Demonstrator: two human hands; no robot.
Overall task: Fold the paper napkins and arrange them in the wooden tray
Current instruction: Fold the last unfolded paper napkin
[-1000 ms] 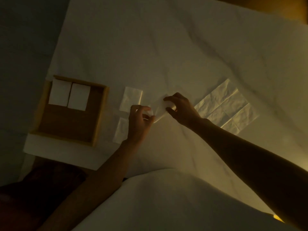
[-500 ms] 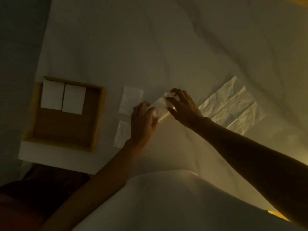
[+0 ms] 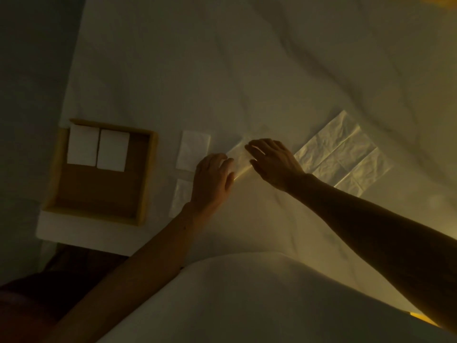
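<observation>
Both hands lie flat and spread on a half-folded napkin (image 3: 239,158) on the white cloth: left hand (image 3: 212,179), right hand (image 3: 274,159); two folded ones sit in the wooden tray (image 3: 148,174)

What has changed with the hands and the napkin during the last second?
Both hands went from pinching the part-folded white paper napkin to pressing it flat: left hand, right hand. The wooden tray and the unfolded napkin stayed put.
</observation>
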